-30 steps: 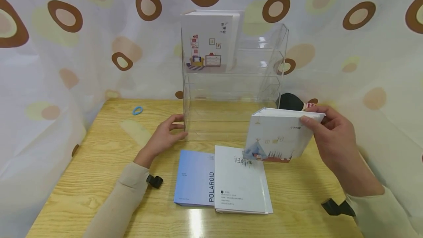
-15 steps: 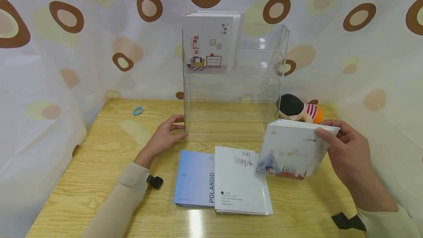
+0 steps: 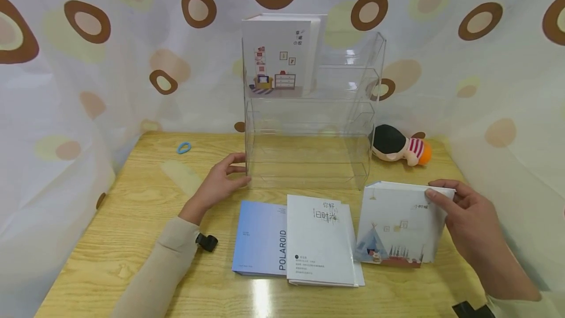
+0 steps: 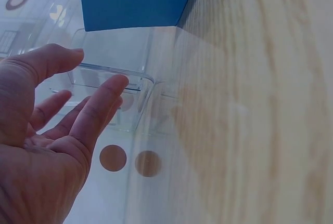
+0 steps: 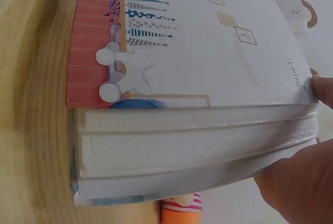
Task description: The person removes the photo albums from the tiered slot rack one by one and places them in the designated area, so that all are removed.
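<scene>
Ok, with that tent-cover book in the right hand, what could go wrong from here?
The right hand holds the book near its upper right corner, so it could twist or slip. The book's left edge looks close to the flat white book on the table and might knock it. The left hand is at the clear rack's side, so a bump might shift the rack.

White sheeting (image 3: 212,58) with brown-ringed spots hangs along the back, left and right edges of the wood-grained counter (image 3: 132,205), where bright glare (image 3: 261,298) shines toward the front.
</scene>
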`<state>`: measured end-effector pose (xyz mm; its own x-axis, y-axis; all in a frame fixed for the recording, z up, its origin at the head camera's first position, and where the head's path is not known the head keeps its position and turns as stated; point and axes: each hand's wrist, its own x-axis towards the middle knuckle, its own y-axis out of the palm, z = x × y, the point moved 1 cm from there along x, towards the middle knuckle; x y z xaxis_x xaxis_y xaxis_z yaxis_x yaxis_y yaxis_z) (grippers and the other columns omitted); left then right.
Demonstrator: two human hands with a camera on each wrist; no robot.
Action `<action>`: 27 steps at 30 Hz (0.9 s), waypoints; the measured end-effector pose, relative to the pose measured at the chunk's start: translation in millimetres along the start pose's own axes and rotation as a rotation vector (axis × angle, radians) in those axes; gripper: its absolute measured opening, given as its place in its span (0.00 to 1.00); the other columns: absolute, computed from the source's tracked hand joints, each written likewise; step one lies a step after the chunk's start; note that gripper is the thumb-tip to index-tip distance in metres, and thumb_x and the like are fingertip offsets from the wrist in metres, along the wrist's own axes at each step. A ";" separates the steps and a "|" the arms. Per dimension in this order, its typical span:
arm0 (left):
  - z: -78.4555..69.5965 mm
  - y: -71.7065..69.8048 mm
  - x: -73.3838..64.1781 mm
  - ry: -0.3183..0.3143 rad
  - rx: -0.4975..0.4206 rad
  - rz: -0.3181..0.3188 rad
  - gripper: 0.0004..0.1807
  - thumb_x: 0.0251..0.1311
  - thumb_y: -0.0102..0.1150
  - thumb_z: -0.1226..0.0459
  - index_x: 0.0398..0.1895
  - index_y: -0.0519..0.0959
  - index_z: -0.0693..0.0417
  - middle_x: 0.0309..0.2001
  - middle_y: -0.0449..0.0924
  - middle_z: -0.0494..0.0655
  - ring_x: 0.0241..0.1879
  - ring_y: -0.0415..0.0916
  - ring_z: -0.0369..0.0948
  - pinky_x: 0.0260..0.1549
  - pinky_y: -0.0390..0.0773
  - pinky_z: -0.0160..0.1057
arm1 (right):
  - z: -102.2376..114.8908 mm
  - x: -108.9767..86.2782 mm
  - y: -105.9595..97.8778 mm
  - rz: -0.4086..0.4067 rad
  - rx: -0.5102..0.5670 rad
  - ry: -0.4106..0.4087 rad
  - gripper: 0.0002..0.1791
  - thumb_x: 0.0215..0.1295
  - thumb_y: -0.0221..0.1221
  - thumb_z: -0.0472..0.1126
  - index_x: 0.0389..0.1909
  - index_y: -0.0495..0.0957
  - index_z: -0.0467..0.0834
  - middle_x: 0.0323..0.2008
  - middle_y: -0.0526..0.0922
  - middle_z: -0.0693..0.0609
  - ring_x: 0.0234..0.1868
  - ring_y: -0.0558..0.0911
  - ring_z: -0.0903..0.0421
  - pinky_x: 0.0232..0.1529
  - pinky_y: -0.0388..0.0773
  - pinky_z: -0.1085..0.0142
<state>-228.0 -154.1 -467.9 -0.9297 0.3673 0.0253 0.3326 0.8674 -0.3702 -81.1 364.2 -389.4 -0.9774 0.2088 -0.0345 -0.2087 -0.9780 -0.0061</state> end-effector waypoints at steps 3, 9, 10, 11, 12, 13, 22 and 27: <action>-0.2 -0.4 0.5 0.001 0.003 0.000 0.36 0.78 0.70 0.63 0.85 0.68 0.51 0.82 0.69 0.58 0.77 0.76 0.60 0.61 0.88 0.53 | -5.4 -0.8 -2.4 0.014 0.005 -0.005 0.11 0.80 0.67 0.32 0.48 0.90 0.53 0.36 0.91 0.61 0.33 0.81 0.64 0.27 0.64 0.67; 0.5 -0.9 0.5 -0.001 -0.003 0.001 0.36 0.78 0.70 0.63 0.85 0.68 0.51 0.82 0.70 0.58 0.77 0.76 0.60 0.62 0.88 0.53 | -10.4 -0.8 -3.6 0.058 0.006 0.028 0.13 0.82 0.64 0.31 0.47 0.90 0.54 0.35 0.93 0.62 0.32 0.83 0.66 0.24 0.68 0.68; 0.6 -0.9 0.4 -0.001 -0.005 0.002 0.36 0.78 0.70 0.64 0.85 0.68 0.51 0.82 0.70 0.58 0.77 0.76 0.60 0.61 0.88 0.53 | -11.0 -0.9 -3.4 0.062 0.007 0.046 0.13 0.82 0.64 0.31 0.47 0.90 0.54 0.36 0.93 0.61 0.33 0.84 0.66 0.26 0.73 0.71; 0.7 -0.8 0.4 -0.001 -0.007 0.003 0.36 0.78 0.70 0.64 0.85 0.68 0.51 0.82 0.70 0.58 0.77 0.76 0.60 0.61 0.88 0.52 | -11.5 -0.9 -3.2 0.061 0.007 0.064 0.13 0.82 0.64 0.31 0.47 0.90 0.54 0.36 0.93 0.61 0.34 0.84 0.66 0.27 0.74 0.71; 0.8 -0.7 0.4 -0.001 -0.008 0.003 0.36 0.78 0.70 0.64 0.85 0.68 0.51 0.82 0.70 0.58 0.77 0.76 0.60 0.61 0.88 0.52 | -12.1 -0.9 -2.8 0.057 0.000 0.082 0.13 0.82 0.65 0.32 0.47 0.90 0.55 0.36 0.92 0.62 0.34 0.84 0.66 0.27 0.74 0.71; 0.8 -0.6 0.3 -0.001 -0.009 0.003 0.36 0.78 0.70 0.64 0.85 0.68 0.51 0.82 0.70 0.58 0.77 0.76 0.60 0.61 0.88 0.52 | -12.7 -1.1 -2.4 0.051 -0.015 0.095 0.12 0.81 0.66 0.33 0.47 0.90 0.55 0.35 0.92 0.62 0.34 0.84 0.66 0.27 0.74 0.71; 0.0 0.7 0.5 -0.002 -0.013 0.005 0.36 0.78 0.69 0.64 0.85 0.67 0.51 0.82 0.69 0.57 0.77 0.76 0.60 0.61 0.88 0.50 | -15.1 0.9 -1.2 0.004 -0.082 0.140 0.09 0.79 0.70 0.38 0.48 0.90 0.59 0.35 0.85 0.64 0.36 0.78 0.66 0.29 0.69 0.70; -0.1 0.3 0.7 -0.003 -0.017 0.004 0.37 0.78 0.70 0.65 0.85 0.67 0.51 0.82 0.69 0.57 0.77 0.76 0.60 0.60 0.89 0.50 | -20.1 6.5 -0.7 -0.015 -0.249 0.100 0.11 0.78 0.73 0.44 0.55 0.89 0.61 0.42 0.77 0.64 0.44 0.73 0.63 0.34 0.72 0.74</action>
<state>-228.5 -153.5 -467.9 -0.9289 0.3698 0.0209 0.3389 0.8714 -0.3547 -86.6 366.1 -409.7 -0.9634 0.2338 -0.1313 -0.1956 -0.9476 -0.2526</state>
